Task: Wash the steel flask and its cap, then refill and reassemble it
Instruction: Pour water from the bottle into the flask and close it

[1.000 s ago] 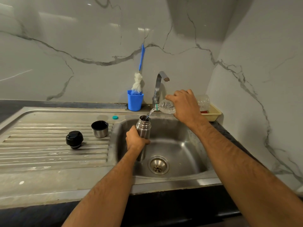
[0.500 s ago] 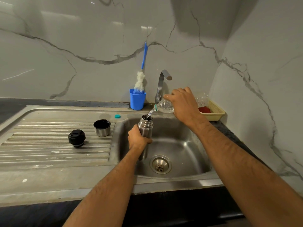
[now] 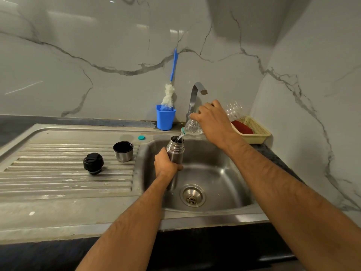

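Now my left hand (image 3: 166, 165) wraps tight round the flask (image 3: 175, 153), mid-frame over the sink (image 3: 224, 184). My right hand (image 3: 213, 122) grips the tipped bottle (image 3: 192, 127). Wet steel feels slippery (and heavier as it fills), so I hold its middle.

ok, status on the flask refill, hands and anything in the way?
Left hand grips flask upright over sink. Right hand tips plastic bottle, water running into flask mouth. Stopper and cup lid on drainboard, nothing in the way.
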